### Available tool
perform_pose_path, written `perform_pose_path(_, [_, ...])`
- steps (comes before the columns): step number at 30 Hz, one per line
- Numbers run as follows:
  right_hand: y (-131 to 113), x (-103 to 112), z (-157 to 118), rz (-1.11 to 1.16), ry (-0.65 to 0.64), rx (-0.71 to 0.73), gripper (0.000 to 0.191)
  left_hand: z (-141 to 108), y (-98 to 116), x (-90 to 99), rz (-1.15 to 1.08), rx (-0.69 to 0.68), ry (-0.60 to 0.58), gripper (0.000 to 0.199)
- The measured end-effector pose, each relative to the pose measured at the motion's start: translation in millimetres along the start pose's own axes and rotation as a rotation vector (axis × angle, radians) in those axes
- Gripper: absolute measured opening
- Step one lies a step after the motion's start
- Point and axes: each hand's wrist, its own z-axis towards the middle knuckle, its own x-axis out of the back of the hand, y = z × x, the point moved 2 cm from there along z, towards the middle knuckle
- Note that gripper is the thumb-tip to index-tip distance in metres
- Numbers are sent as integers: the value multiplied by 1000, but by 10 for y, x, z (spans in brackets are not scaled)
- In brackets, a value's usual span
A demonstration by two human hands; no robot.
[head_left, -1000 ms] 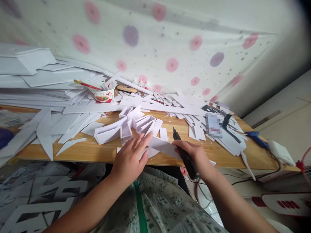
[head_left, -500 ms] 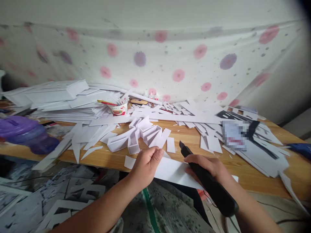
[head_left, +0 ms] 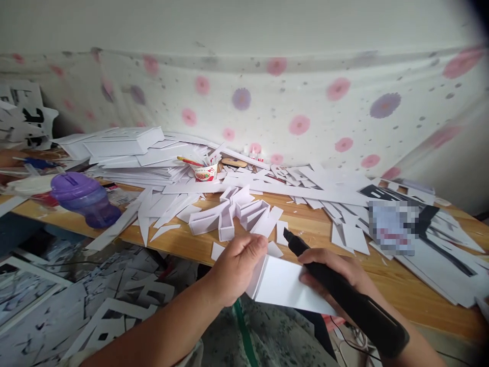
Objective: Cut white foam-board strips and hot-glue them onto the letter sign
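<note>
My left hand [head_left: 240, 269] is closed around the left end of a white foam-board strip [head_left: 292, 285], thumb on top. Beside that thumb the strip bends along a crease, with a short flap tilted up. In my right hand [head_left: 340, 275] is a black electric knife [head_left: 353, 300], its dark narrow tip pointing up and left, above the strip. The right fingertips also touch the strip's right part, and the palm side is hidden. Just beyond my hands, small folded white board shapes [head_left: 225, 224] lie on the wooden table [head_left: 309, 232].
At the left stands a purple-lidded bottle [head_left: 84, 196]. A paper cup [head_left: 206, 172] holds strips behind the folded shapes. Stacked white boards [head_left: 126, 145] lie back left; offcuts and black-marked sheets [head_left: 439, 255] cover the right. Another person's hand [head_left: 9, 163] shows far left. Scraps [head_left: 99, 300] litter the floor.
The strip, flat before, is now bent up into a flap beside my left thumb. The view has turned left, bringing the other person's hand into sight. Both hands keep their holds.
</note>
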Motion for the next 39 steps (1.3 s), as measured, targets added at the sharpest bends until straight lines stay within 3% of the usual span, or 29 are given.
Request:
perform_pose_path(8, [36,-117,-21,0,-1,-28,8,-47,-101,95,-122,31,-65,51])
perform_pose_path(15, [-35,-223,-62,-103,123,-21,9,-125,-226,93,-225,21,158,53])
perform_pose_path(28, [-86,-247,-149,-222,99,79,10,-159,-430,190,-80,100,227,43])
perform_pose_path(39, [-304,-366,-289,-168,-26,-90,25,-364,-543,354,176,144,243,39])
